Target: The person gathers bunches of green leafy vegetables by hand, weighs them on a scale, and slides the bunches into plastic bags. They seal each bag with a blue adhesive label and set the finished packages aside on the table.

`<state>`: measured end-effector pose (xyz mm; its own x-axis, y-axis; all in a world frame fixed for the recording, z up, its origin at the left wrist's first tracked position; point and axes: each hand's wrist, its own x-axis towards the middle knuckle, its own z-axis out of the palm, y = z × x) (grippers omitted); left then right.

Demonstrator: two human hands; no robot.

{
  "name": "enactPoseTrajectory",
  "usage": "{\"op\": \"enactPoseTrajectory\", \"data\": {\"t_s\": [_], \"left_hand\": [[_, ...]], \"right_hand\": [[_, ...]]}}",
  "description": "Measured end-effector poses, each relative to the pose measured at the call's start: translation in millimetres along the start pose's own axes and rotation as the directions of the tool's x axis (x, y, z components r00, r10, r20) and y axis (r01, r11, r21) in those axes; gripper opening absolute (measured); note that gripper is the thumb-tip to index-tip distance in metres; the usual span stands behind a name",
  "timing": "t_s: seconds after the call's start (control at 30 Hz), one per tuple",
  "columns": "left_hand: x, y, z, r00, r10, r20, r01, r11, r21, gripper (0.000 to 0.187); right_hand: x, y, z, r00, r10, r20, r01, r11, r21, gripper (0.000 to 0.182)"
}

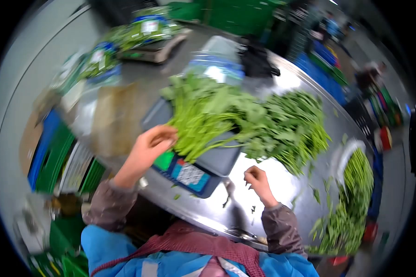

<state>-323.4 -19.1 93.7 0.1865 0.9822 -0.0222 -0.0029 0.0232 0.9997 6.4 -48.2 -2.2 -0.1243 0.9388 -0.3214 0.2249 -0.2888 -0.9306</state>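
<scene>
A bunch of long-stemmed leafy greens (203,115) lies across the grey pan (222,162) of a digital scale (189,176) with a blue panel and a green display. At the left edge of these stems is my left hand (152,147), fingers bent and thumb apart, with no stems visible in its grip. My right hand (260,183) hovers over the metal table to the right of the scale, its fingers curled in and nothing visible in them. Just beyond it, a larger heap of greens (291,127) touches the leaves on the scale.
Another pile of greens (351,203) lies at the table's right edge. Clear plastic bags (217,64) sit behind the scale. Packed greens (148,30) rest on a second scale (155,53) at the back left. Green crates (55,159) stand at left. A knife-like tool (242,234) lies at the front edge.
</scene>
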Motion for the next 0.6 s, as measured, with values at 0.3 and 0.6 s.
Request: {"op": "enactPoseTrajectory", "data": {"t_s": [0.3, 0.6], "left_hand": [[-48, -78, 114, 0.804, -0.405, 0.435, 0.427, 0.903, 0.051, 0.028], [-108, -163, 146, 0.836, -0.502, 0.222, 0.464, 0.862, 0.203, 0.022]], "right_hand": [[-29, 59, -76, 0.970, 0.097, -0.221, -0.109, 0.993, -0.040, 0.015], [4, 79, -235, 0.663, -0.309, -0.682, -0.064, 0.885, -0.462, 0.016]]}}
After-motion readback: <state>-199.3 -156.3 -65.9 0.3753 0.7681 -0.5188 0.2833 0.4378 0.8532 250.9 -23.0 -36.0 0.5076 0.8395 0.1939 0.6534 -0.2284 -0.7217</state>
